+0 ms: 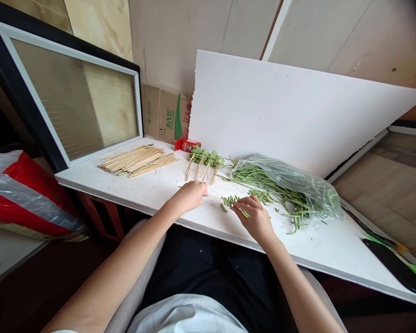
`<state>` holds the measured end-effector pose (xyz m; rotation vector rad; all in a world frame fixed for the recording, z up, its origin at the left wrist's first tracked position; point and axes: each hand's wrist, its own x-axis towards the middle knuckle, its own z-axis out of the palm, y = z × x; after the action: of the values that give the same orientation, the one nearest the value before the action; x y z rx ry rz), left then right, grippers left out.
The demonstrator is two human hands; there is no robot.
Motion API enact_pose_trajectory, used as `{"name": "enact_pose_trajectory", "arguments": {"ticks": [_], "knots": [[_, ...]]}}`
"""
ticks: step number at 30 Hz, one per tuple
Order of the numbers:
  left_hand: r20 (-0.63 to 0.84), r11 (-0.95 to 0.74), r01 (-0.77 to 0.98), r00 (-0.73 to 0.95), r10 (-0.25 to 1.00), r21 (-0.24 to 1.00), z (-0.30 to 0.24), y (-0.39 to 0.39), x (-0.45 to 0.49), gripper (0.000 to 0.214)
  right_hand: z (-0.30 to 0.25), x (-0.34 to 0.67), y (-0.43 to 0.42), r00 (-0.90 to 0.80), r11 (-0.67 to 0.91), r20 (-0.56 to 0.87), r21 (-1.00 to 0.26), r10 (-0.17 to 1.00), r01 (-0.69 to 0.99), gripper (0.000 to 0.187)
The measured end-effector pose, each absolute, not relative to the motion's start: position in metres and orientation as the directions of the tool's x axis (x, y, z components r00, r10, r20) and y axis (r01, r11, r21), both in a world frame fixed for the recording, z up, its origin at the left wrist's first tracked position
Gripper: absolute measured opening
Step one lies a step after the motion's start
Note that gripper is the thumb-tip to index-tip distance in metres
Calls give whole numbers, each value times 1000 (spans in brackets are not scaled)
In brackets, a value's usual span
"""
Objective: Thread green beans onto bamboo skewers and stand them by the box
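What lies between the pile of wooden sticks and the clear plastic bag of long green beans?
The head view shows green bean pieces threaded on wooden sticks, with a small red box behind their left end.

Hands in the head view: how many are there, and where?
2: the left hand holds one end of a thin stick; the right hand is farther right, at the cut green pieces. No other hands show.
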<state>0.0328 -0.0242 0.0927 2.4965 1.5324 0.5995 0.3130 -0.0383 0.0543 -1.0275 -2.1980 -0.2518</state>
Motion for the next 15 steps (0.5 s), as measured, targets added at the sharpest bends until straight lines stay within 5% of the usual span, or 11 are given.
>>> {"name": "enact_pose_trajectory", "arguments": {"ticks": [15], "knots": [[224,-403,843,342,913,357,94,-25,32,19,60,318,-39,-421,659,659,-152,623,737,22]]}}
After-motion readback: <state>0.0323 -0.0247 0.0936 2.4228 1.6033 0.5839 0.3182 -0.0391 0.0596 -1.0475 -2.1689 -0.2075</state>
